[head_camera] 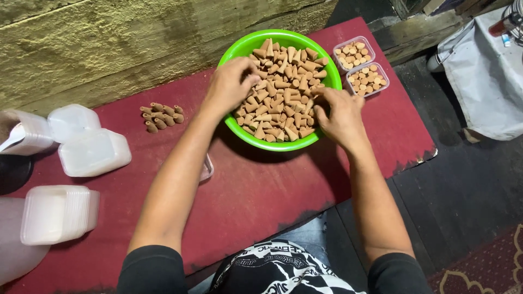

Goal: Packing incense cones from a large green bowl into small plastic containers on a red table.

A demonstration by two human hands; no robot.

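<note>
Over the green bowl (235, 48), both hands (231, 83) (340, 115) palm-down, fingertips pinching tan cones (283, 81).

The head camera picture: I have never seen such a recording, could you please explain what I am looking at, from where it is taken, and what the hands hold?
There is no machine here. A person wears one camera on the head, and it looks down at that person's own two bare arms.

A red mat covers the work surface. On it stands a green bowl heaped with small tan cones. Both hands are in the bowl: the left hand and the right hand have their fingers curled among the cones, but I cannot tell exactly what each one grips.

Beyond the bowl sit two small clear boxes already filled with cones. To the left lie a little row of loose cones and stacks of empty clear boxes and lids.
</note>
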